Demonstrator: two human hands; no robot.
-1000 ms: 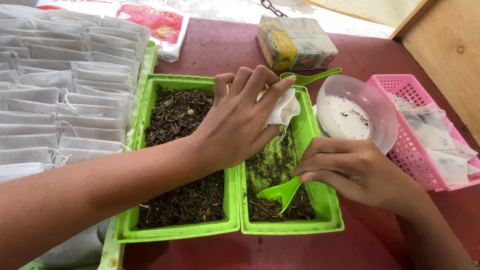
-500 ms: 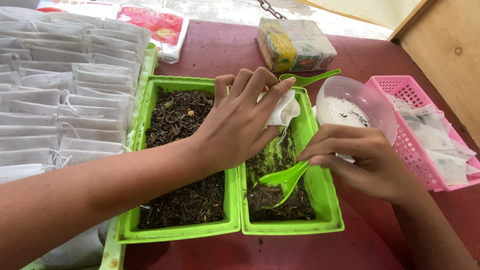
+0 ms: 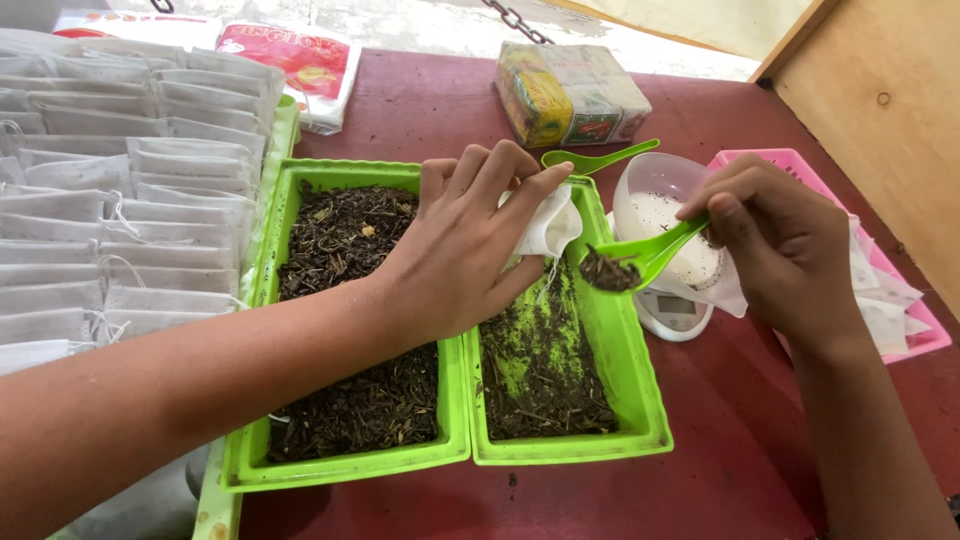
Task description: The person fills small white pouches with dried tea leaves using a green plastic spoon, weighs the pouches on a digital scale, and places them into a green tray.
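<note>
You work at a dark red table point(image 3: 420, 110) beside a wooden wall point(image 3: 880, 110). Two green trays point(image 3: 455, 400) of dried leaves sit mid-table. Your left hand point(image 3: 455, 255) pinches one white bag point(image 3: 548, 225) above the right tray; your right hand point(image 3: 785, 250) grips one loaded green spoon point(image 3: 640, 255). A second spoon point(image 3: 598, 157) lies behind.

small tea-packing workbench: trays of loose tea point(image 3: 345, 330), stacked filter bags point(image 3: 120, 200), scale point(image 3: 672, 312)
</note>
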